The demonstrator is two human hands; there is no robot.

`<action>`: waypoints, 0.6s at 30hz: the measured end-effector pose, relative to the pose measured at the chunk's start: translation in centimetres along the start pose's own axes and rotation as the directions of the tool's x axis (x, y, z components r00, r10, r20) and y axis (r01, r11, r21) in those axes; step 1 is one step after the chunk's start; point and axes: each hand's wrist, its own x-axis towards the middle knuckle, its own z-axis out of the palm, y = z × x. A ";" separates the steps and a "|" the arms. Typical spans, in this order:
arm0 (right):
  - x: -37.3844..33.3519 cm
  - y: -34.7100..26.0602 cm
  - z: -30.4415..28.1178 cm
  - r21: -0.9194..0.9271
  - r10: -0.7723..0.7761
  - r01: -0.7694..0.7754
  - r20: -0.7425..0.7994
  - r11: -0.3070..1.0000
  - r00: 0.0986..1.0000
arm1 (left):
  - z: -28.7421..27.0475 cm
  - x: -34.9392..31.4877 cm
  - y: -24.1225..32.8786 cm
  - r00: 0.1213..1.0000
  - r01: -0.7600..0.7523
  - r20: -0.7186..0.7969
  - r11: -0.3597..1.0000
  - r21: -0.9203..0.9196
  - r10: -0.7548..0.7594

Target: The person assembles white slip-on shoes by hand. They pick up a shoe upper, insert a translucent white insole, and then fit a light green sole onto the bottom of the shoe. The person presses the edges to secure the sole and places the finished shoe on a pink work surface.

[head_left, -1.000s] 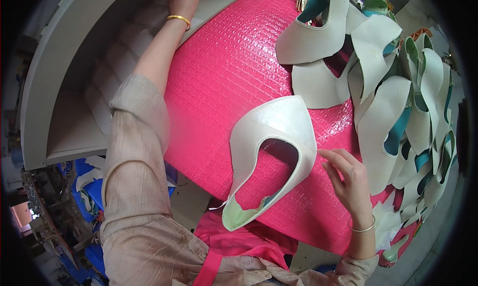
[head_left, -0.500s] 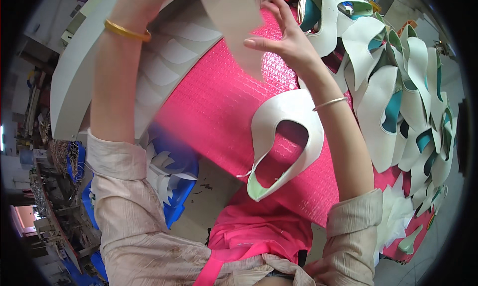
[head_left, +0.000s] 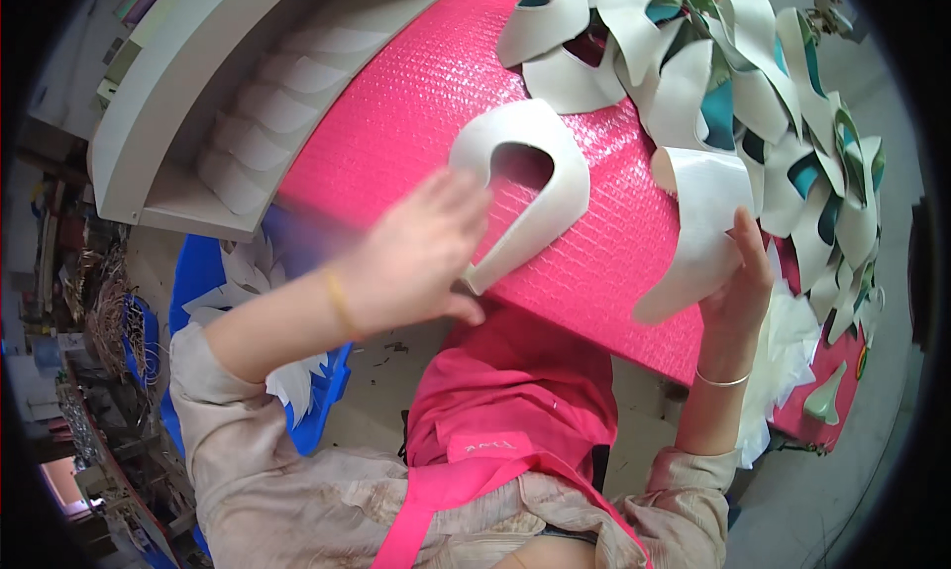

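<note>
A white shoe upper (head_left: 567, 188) with an oval opening lies on the pink quilted table cover (head_left: 386, 138). My left hand (head_left: 421, 247) is blurred by motion over the upper's left edge and narrow near end. Its fingers are stretched out and its thumb stands apart; I cannot tell whether it touches the upper. At the right, my right hand (head_left: 741, 277) is closed on the lower edge of a white curved cut piece (head_left: 705, 207), held up above the table's edge. The piece's upper end curls over.
White shoe uppers with green and teal linings (head_left: 684, 94) are heaped at the far right. A pale curved shelf (head_left: 149, 123) holding overlapping white pieces (head_left: 267, 108) borders the table's left. Below it stands a blue bin (head_left: 332, 386) of white pieces. Crumpled white sheets (head_left: 778, 361) hang at the right.
My right hand has come down and to the right with the white piece. My left hand has dropped from the top left to the upper. The view has shifted.
</note>
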 end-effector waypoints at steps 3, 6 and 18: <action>-1.4 0.3 -1.7 -0.105 -0.101 0.095 -0.048 0.990 0.994 | 2.2 1.7 0.4 0.938 -0.062 0.327 0.983 -0.170 0.115; -2.5 0.6 -0.3 -0.114 -0.229 0.222 -0.052 0.968 0.972 | 2.4 3.7 0.2 0.987 0.088 0.161 0.745 -0.661 0.026; -1.4 0.8 3.9 -0.277 -0.565 0.556 0.055 0.784 0.823 | 0.5 7.8 6.1 0.960 -0.195 -0.067 -0.478 -0.857 -0.272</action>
